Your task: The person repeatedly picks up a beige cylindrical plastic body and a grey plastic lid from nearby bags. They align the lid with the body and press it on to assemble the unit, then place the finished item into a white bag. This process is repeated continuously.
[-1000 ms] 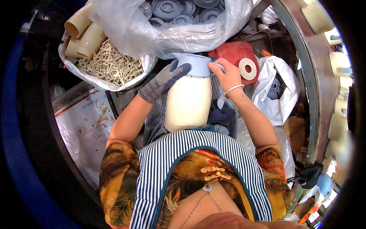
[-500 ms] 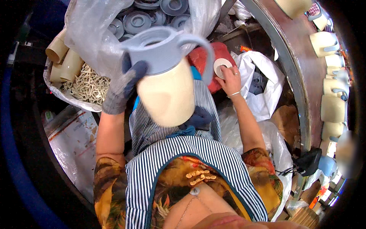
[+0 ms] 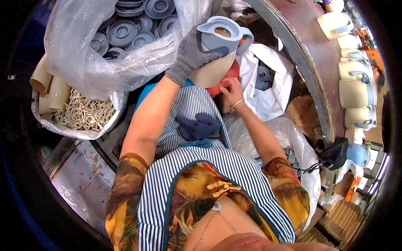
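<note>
In front of me, my left hand (image 3: pixel 190 54), in a grey and dark blue glove, grips a jug (image 3: pixel 213 71) around its upper part. The jug has a cream body and a blue-grey collar with spout and handle; its open top faces up and it tilts. My bare right hand (image 3: pixel 232 91) is at the jug's base, fingers bent inward. Whatever those fingers hold is hidden; the white disc is out of sight. Behind the jug and right hand, part of a red surface (image 3: pixel 235 70) shows. A dark blue glove (image 3: pixel 199 126) lies on my lap.
A plastic-lined sack (image 3: pixel 75 62) of blue-grey round lids stands front left. Beside it, a white sack (image 3: pixel 83 134) holds small cream pieces and tubes. An open white bag (image 3: pixel 278 98) is at right, before a metal-edged table (image 3: pixel 312 50) with a row of jugs (image 3: pixel 356 94).
My left hand has carried the jug away from me and slightly right, tilting it. My right hand, which held a white disc on the red surface, has moved left to the jug's base.
</note>
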The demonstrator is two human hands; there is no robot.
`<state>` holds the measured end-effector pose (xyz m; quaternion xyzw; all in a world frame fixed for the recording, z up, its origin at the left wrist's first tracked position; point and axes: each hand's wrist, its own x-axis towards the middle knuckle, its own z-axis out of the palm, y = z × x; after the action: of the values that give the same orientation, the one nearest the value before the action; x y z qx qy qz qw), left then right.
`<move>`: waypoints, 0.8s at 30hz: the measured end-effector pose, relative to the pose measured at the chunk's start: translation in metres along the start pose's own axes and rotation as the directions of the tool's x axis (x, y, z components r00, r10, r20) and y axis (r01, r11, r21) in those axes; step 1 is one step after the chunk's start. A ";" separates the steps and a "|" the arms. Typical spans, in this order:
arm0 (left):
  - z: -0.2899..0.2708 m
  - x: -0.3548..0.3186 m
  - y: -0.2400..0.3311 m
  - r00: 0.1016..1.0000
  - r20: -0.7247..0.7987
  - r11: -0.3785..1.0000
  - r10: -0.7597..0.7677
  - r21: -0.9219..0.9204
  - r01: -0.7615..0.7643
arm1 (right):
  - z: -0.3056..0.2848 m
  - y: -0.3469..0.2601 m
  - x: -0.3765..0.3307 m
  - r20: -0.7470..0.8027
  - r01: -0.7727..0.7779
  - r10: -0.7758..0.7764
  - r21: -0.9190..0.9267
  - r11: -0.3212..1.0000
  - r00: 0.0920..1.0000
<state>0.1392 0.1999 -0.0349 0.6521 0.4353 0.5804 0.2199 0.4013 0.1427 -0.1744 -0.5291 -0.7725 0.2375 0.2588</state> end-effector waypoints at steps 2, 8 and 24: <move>-0.001 0.001 0.000 1.000 -0.010 0.998 0.030 -0.046 -0.030 | 0.004 0.010 -0.004 -0.087 -0.100 0.129 0.278 0.955 0.988; -0.005 0.000 0.001 0.992 0.072 0.977 0.108 -0.192 -0.092 | -0.047 0.001 -0.046 -0.055 -0.296 0.372 0.505 0.811 0.926; 0.005 -0.027 -0.004 0.947 0.310 0.996 -0.088 0.019 0.086 | 0.189 0.117 -0.155 0.769 -0.377 0.554 -0.434 0.818 0.318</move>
<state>0.1442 0.1808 -0.0547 0.7160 0.4253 0.4591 0.3094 0.4071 0.0178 -0.4146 -0.5518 -0.6229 0.4677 -0.2981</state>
